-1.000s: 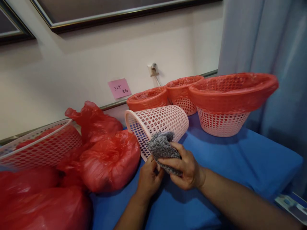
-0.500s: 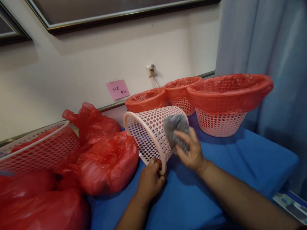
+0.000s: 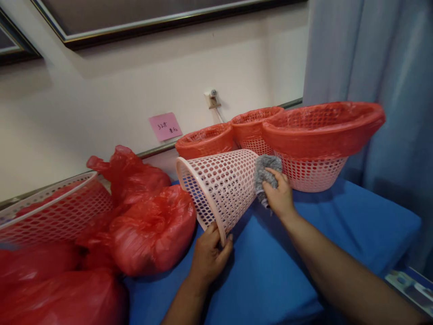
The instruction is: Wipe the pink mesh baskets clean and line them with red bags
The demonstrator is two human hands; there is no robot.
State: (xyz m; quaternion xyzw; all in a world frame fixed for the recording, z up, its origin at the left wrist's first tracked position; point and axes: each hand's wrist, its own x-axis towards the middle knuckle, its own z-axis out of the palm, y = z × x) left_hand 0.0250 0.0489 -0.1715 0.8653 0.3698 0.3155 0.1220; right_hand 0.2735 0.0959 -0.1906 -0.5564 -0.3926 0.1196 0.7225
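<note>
A pale pink perforated plastic wastebasket (image 3: 225, 183) lies tipped on its side, its open mouth facing left and toward me. My left hand (image 3: 210, 253) is closed around the lower part of its rim, thumb outside and fingers reaching in. In my right hand (image 3: 279, 192) is a grey cloth (image 3: 265, 169), pressed at the base end of the wastebasket. The palm side of that hand is partly hidden.
Red-lined baskets (image 3: 204, 142) (image 3: 255, 117) (image 3: 311, 171) stand behind and to the right. Knotted red plastic bags (image 3: 152, 230) and another pink basket (image 3: 98, 198) crowd the left. A blue cloth (image 3: 270, 271) covers the table; its edge drops at the right beside a curtain (image 3: 345, 58).
My right hand has moved the grey cloth rightward, from the wastebasket's side to its base end. The left hand keeps its hold on the rim, and the wastebasket has turned slightly.
</note>
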